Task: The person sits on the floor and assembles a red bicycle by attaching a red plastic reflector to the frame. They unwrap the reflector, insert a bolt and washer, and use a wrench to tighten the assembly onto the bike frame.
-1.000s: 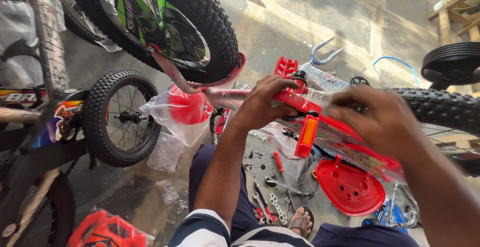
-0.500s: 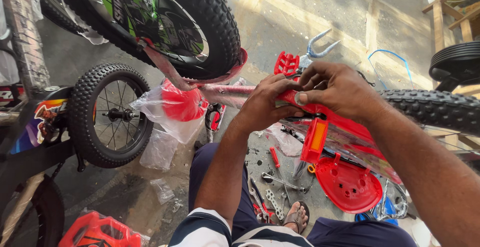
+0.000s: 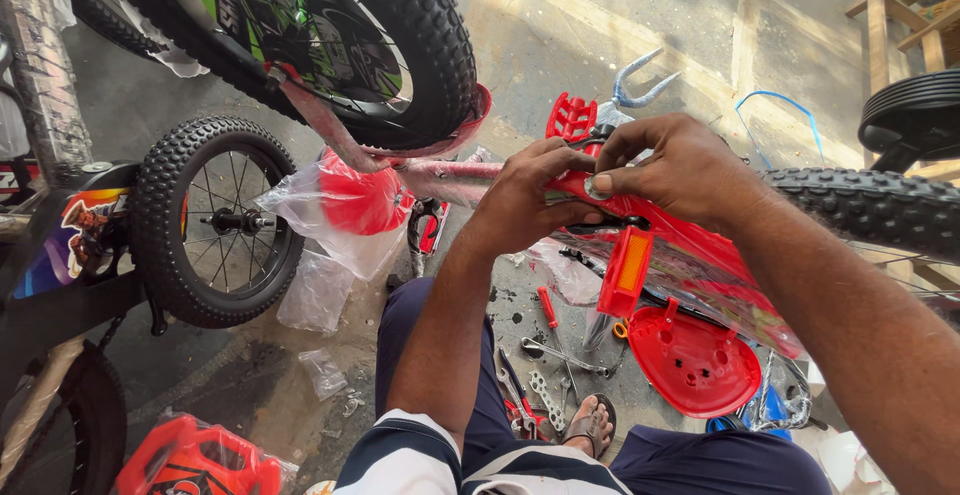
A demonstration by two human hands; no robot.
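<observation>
My left hand [image 3: 525,195] grips the upper end of a red bicycle mudguard [image 3: 690,260] wrapped in clear film. My right hand [image 3: 680,170] meets it from the right, fingers pinched on the same end where a small black fitting sits. An orange reflector on a red bracket [image 3: 627,270] hangs under the mudguard just below both hands. A knobby black tyre [image 3: 870,205] runs off to the right behind my right forearm. A red pedal [image 3: 570,117] sticks up just behind my fingers.
A large green-and-black wheel [image 3: 330,35] hangs at top left, a small black wheel [image 3: 215,220] at left. A red part in a plastic bag [image 3: 350,205], a red plastic cover [image 3: 692,360], spanners and a red-handled screwdriver [image 3: 547,307] lie on the concrete. My sandalled foot [image 3: 590,425] rests among them.
My right hand has moved left along the mudguard and joined my left hand at its upper end. The view has tilted slightly, and the left hand has stayed on the mudguard.
</observation>
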